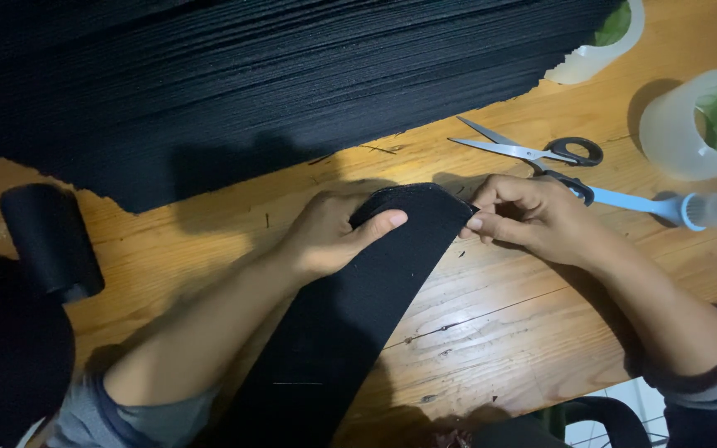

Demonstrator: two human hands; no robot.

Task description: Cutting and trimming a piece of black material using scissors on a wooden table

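The black cloth strip (350, 307) lies flat on the wooden table (499, 332), so it is easy to work on. The left hand (334, 236) presses its top end down, thumb on top. The right hand (529, 216) pinches the edge tight, just beside the scissors (533, 152).

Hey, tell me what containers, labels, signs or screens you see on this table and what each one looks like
No labels, signs or screens.
Translucent white plastic container, right edge: rounded, green leaf inside.
Second translucent white container, top right: cut off by the frame, green inside.
Small white capped tube, on a light blue handle, right of the right hand.
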